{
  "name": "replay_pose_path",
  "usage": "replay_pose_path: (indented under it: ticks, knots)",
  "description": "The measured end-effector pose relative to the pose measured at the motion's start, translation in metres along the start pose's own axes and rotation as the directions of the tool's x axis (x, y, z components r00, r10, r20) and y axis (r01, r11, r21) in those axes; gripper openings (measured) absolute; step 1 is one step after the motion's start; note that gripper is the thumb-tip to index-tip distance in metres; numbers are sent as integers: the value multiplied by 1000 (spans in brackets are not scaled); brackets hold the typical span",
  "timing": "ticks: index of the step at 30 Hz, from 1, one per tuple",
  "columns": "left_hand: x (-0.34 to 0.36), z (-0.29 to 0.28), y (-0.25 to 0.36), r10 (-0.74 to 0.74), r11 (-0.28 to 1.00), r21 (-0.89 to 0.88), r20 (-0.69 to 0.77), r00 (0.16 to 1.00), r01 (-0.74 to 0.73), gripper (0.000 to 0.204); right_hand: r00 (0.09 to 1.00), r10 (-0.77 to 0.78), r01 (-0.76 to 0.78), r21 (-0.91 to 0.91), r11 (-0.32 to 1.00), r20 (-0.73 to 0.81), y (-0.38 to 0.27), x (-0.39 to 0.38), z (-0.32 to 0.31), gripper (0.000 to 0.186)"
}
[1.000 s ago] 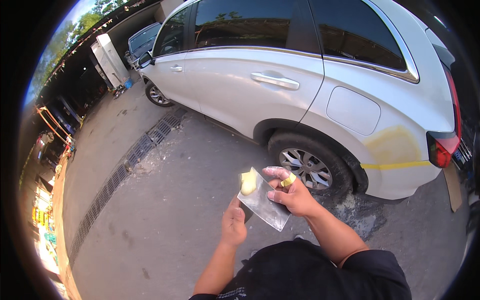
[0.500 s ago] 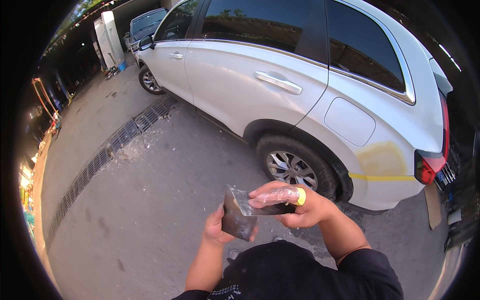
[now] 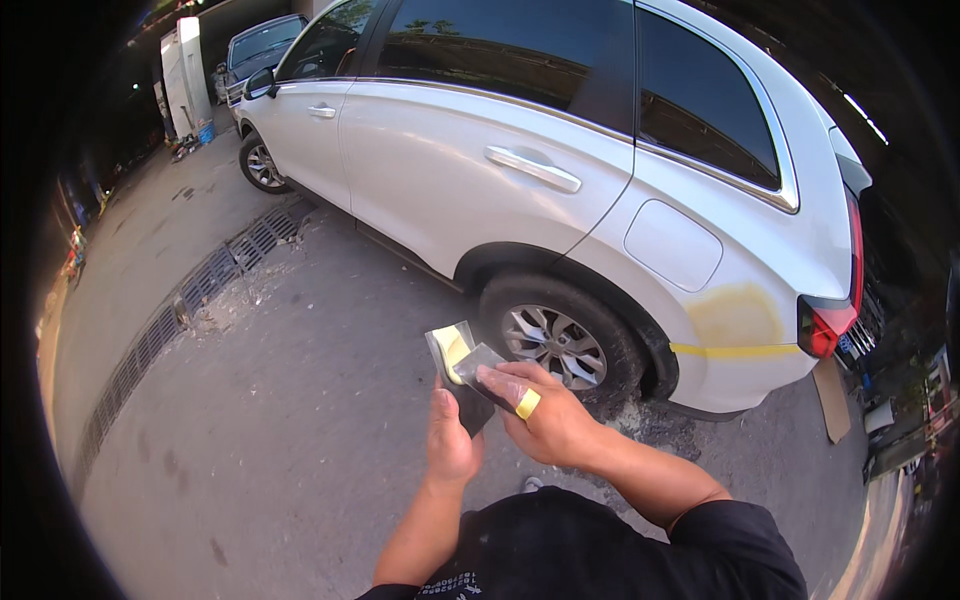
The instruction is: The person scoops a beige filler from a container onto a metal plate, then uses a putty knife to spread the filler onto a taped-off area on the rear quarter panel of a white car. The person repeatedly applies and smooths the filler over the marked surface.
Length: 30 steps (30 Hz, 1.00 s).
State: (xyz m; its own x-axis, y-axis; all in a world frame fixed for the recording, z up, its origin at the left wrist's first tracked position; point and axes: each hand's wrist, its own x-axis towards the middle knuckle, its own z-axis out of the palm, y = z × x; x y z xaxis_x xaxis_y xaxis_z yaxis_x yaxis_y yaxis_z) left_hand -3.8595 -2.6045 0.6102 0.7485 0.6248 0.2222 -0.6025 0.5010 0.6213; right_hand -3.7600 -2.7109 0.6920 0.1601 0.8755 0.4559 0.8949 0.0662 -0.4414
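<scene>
My left hand is closed around a dark, flat putty spreader, tilted upward in front of me. Pale yellow body filler lies on its upper end. Closed on a second thin, dark spreader, my right hand holds that blade's edge against the filler. Clear plastic wraps some right-hand fingers, held by a band of yellow tape. Beyond my hands stands a white car. On its rear quarter panel a yellowish patch sits above a strip of yellow tape.
The car's rear wheel is just beyond my hands. A metal drain grate crosses the grey concrete floor on the left, with crumbled debris beside it. Cardboard lies behind the car. Another vehicle stands at the far left.
Both hands have turned and risen slightly; the spreader in my left hand now shows yellow filler on its face. The right spreader has swung round onto it. The view has shifted a little.
</scene>
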Motion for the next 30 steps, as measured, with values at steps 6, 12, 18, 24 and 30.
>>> replay_pose_path:
  ticks: [6, 12, 18, 24, 30]
  knots:
    - [2, -14, -3, 124, 952, 282, -9, 992, -117, 59, 994, 104, -96, 181, 979, -34, -9, 23, -19, 51]
    - [4, -34, 20, -295, 923, -202, 177, 939, 329, 59, 994, -111, 113, 154, 982, -21, -8, 10, -48, 66]
    - [2, -39, 18, -466, 581, -425, 525, 712, 694, 65, 980, -149, 125, 177, 976, 131, 10, 9, -68, 67]
    - [9, -21, 1, -462, 639, -332, 555, 691, 694, 63, 997, -21, 0, 252, 968, 80, 59, -28, -78, 63]
    - [35, 45, -19, -341, 900, -192, 248, 907, 391, 68, 843, 538, -224, 921, 319, 19, 84, -90, -76, 61]
